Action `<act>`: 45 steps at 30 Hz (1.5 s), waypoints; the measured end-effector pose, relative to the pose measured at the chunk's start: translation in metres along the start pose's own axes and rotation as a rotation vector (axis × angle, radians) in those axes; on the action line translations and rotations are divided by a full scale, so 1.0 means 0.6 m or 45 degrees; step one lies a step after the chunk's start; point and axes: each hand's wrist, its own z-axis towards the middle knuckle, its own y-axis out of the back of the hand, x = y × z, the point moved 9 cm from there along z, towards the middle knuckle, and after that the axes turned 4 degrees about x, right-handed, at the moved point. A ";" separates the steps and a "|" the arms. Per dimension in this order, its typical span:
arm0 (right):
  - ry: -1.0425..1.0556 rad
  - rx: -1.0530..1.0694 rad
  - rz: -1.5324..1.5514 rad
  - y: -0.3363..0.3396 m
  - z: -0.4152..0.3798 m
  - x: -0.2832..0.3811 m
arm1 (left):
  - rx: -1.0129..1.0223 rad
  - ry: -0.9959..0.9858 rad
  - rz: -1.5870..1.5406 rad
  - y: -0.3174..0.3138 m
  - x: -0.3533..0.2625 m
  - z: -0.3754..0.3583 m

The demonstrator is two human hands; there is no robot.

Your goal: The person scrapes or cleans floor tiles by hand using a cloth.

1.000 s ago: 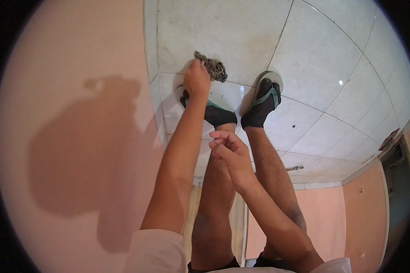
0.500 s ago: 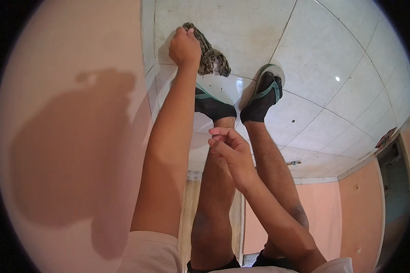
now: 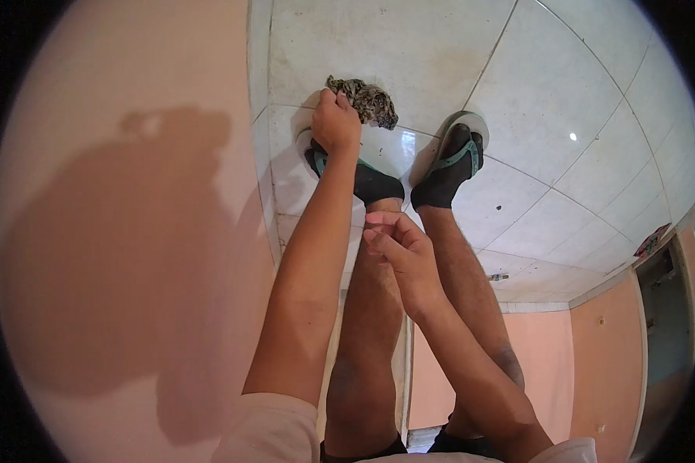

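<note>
Hands first: your left hand (image 3: 336, 123) reaches far down along the wall (image 3: 131, 231) and is closed in a fist on a rag (image 3: 367, 99). The rag is mottled dark and pale, bunched up, and it sticks out from the far right side of your fist. It lies on the tiled floor (image 3: 548, 85), pressed there by your knuckles, close to the skirting where floor meets wall. Your left arm is stretched out nearly straight.

Your right hand (image 3: 398, 247) hangs nearer to you, in front of your shins. Its fingers (image 3: 382, 220) are curled loosely inward, half closed, and they grip nothing that you can see. It is well apart from the rag and from your left hand.

Your feet stand between the two hands in the view. The left sandal (image 3: 355, 174) sits just near your left fist, partly hidden by your wrist. The right sandal (image 3: 455, 150) is to the right of it, apart from the rag. Both feet wear dark socks with green straps over them. Your shadow (image 3: 123, 255) falls on the wall at left.
</note>
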 end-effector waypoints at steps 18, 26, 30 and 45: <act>-0.023 -0.039 -0.020 0.002 0.004 0.017 | -0.009 0.098 -0.091 0.012 -0.024 0.046; 0.037 0.007 0.080 0.006 0.002 0.019 | 0.041 0.252 -0.090 0.001 0.034 -0.002; -0.044 0.006 0.093 0.006 -0.004 0.001 | -0.084 0.096 -0.030 0.024 0.015 0.059; 0.003 -0.013 0.152 0.026 -0.004 0.035 | -0.055 0.269 0.029 0.029 0.026 0.043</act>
